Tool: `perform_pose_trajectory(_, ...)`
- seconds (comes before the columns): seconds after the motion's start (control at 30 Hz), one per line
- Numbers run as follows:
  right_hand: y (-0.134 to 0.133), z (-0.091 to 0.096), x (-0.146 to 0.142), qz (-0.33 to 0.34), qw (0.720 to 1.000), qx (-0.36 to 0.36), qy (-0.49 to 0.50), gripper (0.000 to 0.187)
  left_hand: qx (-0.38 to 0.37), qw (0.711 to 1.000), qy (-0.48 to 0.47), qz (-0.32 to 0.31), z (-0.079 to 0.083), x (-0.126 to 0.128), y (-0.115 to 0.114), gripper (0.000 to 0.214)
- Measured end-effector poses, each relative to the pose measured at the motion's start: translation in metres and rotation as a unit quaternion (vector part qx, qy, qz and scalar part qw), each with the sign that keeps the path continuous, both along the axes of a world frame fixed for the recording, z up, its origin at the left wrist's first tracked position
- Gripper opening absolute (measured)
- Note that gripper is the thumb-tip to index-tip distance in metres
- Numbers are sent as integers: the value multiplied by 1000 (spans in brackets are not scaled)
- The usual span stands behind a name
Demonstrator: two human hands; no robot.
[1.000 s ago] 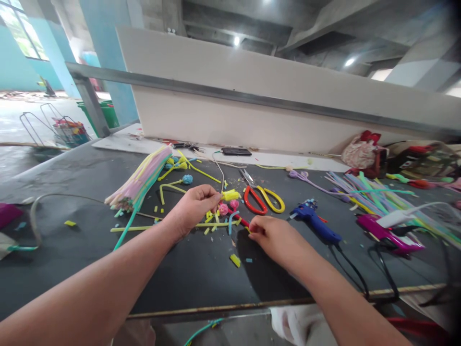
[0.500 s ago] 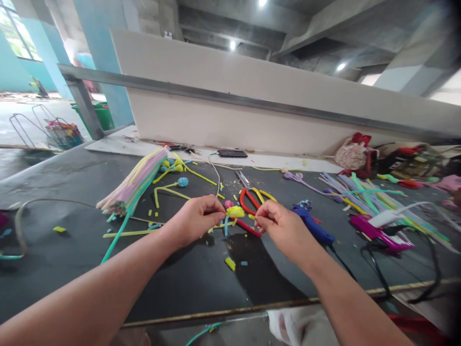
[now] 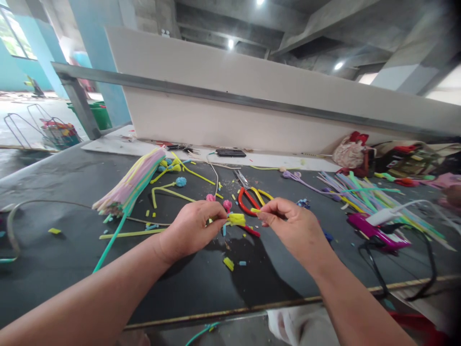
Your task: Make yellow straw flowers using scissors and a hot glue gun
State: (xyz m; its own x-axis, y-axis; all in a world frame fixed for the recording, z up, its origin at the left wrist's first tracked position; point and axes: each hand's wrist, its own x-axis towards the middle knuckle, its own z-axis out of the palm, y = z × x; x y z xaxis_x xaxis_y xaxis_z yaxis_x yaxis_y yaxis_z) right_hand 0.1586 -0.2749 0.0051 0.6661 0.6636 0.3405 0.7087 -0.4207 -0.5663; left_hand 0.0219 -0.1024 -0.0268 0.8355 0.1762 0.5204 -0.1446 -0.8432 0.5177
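Note:
My left hand point(image 3: 197, 226) is closed in a pinch on a yellow fuzzy bundle point(image 3: 236, 219), apparently short lengths of pipe cleaner, which sticks out past the fingertips. Between the thumb and fingers of my right hand point(image 3: 288, 221) is a short yellow pipe cleaner piece point(image 3: 255, 210), its end pointing at the bundle. A small gap separates the two. Behind my hands lie scissors point(image 3: 248, 192) with red and yellow handles, blades pointing away. Pink fuzzy balls point(image 3: 227, 205) sit just beyond my left fingertips. Loose yellow and blue snippets point(image 3: 228, 264) lie on the dark table below.
A thick bundle of pastel pipe cleaners point(image 3: 131, 185) lies at left, another spread point(image 3: 360, 187) at right. A purple device point(image 3: 378, 233) with a white plug and cables sits at right. A blue tool point(image 3: 327, 236) is mostly behind my right hand. A phone point(image 3: 231, 153) lies at the back.
My right hand has turned and risen slightly, bringing the short yellow piece up into clear sight. The yellow bundle in my left hand has shifted slightly down. The view has moved a little.

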Motion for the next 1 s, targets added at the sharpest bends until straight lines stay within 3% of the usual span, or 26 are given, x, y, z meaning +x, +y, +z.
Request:
perform_pose_trajectory(0.17, -2, -1, 0, 63, 997, 38, -19, 17, 52, 998, -36, -9, -2, -2, 1, 14)
perform_pose_trajectory(0.33, 3, 0, -12, 77, 996, 9, -32, 13, 99, 994, -39, -16, -1, -4, 0, 17)
perform_pose_trajectory(0.5, 5, 3, -15, 89, 992, -5, -90, 12, 79, 996, -25, -23, 2, -5, -3, 19)
perform_pose_trajectory(0.57, 6, 2, -13, 94, 990, 2, -101, 12, 9, 1000, -5, -23, 3, -3, -4, 18)
perform_pose_trajectory(0.67, 8, 0, -10, 78, 993, 16, -92, 14, -202, 978, 58, -16, 3, 1, -5, 21)
perform_pose_trajectory(0.8, 8, -2, -10, 73, 993, 23, -92, 13, -482, 863, 145, -40, 5, 5, -6, 29)
perform_pose_trajectory(0.87, 8, -2, -11, 77, 992, 27, -97, 11, -546, 819, 163, -63, 7, 4, -6, 28)
perform_pose_trajectory(1.0, 8, -4, -13, 71, 989, 12, -126, 9, -607, 771, 181, -69, 11, 2, -4, 23)
